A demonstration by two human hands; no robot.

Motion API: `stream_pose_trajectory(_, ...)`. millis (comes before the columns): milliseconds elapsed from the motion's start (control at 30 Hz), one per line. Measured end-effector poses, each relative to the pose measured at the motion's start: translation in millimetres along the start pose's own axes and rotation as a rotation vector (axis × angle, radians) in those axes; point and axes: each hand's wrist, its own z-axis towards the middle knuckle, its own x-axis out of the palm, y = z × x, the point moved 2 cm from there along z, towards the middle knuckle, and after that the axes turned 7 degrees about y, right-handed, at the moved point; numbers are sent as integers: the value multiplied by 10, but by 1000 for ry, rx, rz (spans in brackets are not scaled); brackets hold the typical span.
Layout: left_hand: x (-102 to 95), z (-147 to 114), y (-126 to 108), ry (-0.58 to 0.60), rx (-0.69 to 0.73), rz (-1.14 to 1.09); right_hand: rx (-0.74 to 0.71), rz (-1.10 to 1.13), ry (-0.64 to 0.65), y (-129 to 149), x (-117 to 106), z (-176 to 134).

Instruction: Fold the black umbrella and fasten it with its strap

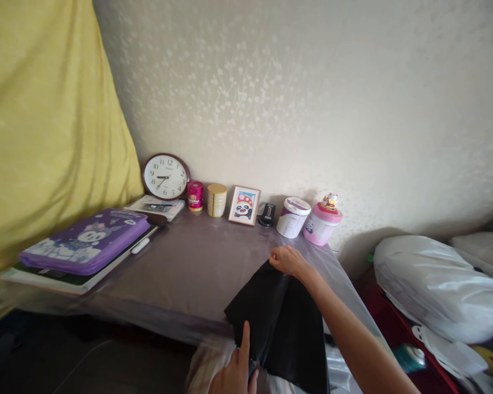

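Note:
A black folding umbrella [283, 323], its cloth loose and partly fanned out, is held over the front edge of the table. My right hand [288, 260] is closed in a fist on the upper edge of the black cloth. Low in the view, my left hand [235, 375] wraps round what looks like the dark handle at the umbrella's lower end. Its index finger points upward along the cloth. The lower fingers of the left hand are cut off by the frame's bottom edge.
On the table [181, 262], a purple case [86, 241] lies on books at left. Along the wall stand a clock [166, 176], a pink tin [195, 196], a yellow-lidded jar [217, 200], a framed panda picture [244, 206] and two tubs. White bags [435, 284] fill the right.

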Motion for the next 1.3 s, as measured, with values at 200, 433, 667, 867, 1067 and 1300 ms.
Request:
stream_pose_trajectory(200, 21, 18, 1, -6, -9, 14, 179, 403, 140, -154, 117, 152)
stream_pose_trajectory(433, 103, 65, 9, -31, -18, 31, 185, 653, 186, -200, 162, 156)
stream_pose_trajectory(667, 122, 67, 19, -50, -3, 57, 162, 749, 132, -223, 208, 178)
stream_pose_trajectory(867, 115, 67, 23, -28, -9, 11, 96, 725, 259, -273, 97, 166)
stream_pose_trajectory(1067, 154, 90, 48, -20, 15, 3, 27, 614, 342, -329, 117, 264)
stream_pose_trajectory(1300, 139, 80, 19, -34, -19, 11, 75, 560, 315, -287, 78, 297)
